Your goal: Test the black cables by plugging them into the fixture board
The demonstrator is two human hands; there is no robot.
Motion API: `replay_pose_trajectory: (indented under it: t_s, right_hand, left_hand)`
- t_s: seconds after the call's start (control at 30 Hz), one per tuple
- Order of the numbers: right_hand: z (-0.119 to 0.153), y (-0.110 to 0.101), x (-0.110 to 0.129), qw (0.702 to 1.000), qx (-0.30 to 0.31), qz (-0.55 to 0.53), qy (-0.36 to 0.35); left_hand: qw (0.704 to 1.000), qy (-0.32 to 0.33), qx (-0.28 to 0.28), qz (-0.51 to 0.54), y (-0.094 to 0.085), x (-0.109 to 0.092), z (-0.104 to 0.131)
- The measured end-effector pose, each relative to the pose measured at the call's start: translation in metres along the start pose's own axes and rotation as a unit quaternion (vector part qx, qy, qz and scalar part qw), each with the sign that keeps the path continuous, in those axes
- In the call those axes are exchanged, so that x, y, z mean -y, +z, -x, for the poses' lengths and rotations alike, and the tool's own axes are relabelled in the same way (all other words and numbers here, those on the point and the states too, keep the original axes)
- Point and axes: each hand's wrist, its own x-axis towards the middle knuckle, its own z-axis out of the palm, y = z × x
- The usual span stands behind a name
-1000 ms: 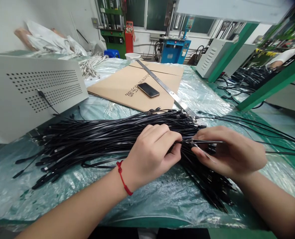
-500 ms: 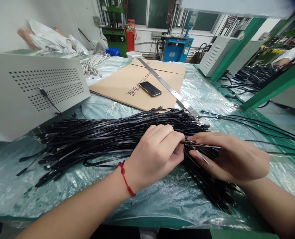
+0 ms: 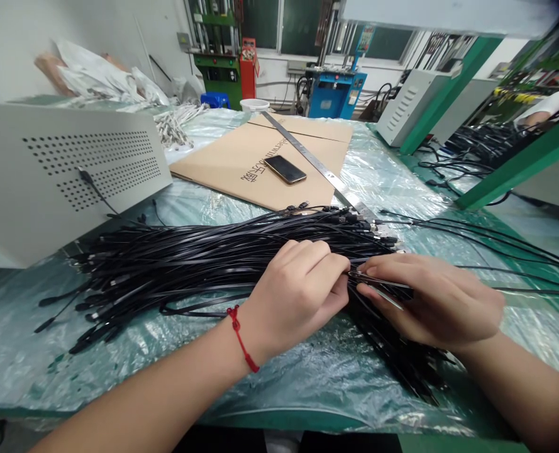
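Note:
My left hand (image 3: 302, 289), with a red cord bracelet at the wrist, is closed in a pinch on the end of a black cable (image 3: 349, 270); most of that end is hidden by the fingers. Close beside it on the right, my right hand (image 3: 439, 296) grips small metal nippers (image 3: 383, 286). Their two thin handles spread towards my palm, and their jaws meet the cable at my left fingertips. Beneath both hands lies a thick bundle of flat black cables (image 3: 199, 251). More black cables (image 3: 392, 352) fan out below my right hand.
Behind the bundle, a phone (image 3: 285, 170) and a steel ruler (image 3: 312, 157) rest on flat cardboard (image 3: 222, 167). A perforated grey metal box (image 3: 48, 207) stands left. A green post (image 3: 477, 157) rises at right, near another person's arm (image 3: 547, 107). Plastic film covers the table (image 3: 279, 390).
The handles of the nippers have come closer together as my right hand squeezed and shifted slightly left. My left hand has stayed almost in place.

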Motion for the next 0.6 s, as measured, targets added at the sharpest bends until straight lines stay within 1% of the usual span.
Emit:
replay_pose_trajectory:
  t_s: [0.1, 0.17, 0.27, 0.33, 0.4, 0.5, 0.53, 0.57, 0.6]
  right_hand:
    - [0.002, 0.002, 0.0, 1.0, -0.019, -0.011, 0.022]
    - [0.005, 0.005, -0.002, 0.997, -0.044, -0.034, 0.057]
    - [0.007, 0.009, -0.003, 0.982, -0.091, -0.076, 0.144]
    - [0.004, 0.01, -0.002, 0.965, -0.085, -0.131, 0.211]
    - [-0.002, 0.011, 0.0, 0.932, -0.056, -0.218, 0.285]
    - [-0.011, 0.013, 0.002, 0.857, -0.03, -0.344, 0.383]
    - [-0.012, 0.014, 0.002, 0.835, -0.024, -0.374, 0.404]
    - [-0.013, 0.015, 0.002, 0.819, -0.017, -0.394, 0.416]
    - [-0.012, 0.016, 0.002, 0.811, -0.011, -0.404, 0.423]
  left_hand:
    - [1.0, -0.002, -0.004, 0.004, 0.0, 0.0, 0.0]
    - [1.0, -0.007, -0.013, 0.012, -0.001, 0.0, -0.001]
    - [0.999, -0.013, -0.035, 0.024, -0.003, 0.0, -0.002]
    - [0.998, -0.01, -0.047, 0.026, -0.004, 0.0, -0.002]
    - [0.999, -0.005, -0.048, 0.023, -0.005, 0.001, -0.002]
    - [0.999, 0.013, -0.032, 0.011, -0.006, 0.004, -0.001]
    - [0.999, 0.024, -0.028, 0.006, -0.006, 0.005, -0.001]
    - [0.999, 0.035, -0.026, 0.0, -0.006, 0.006, 0.0]
    - [0.999, 0.045, -0.026, -0.005, -0.006, 0.007, 0.0]
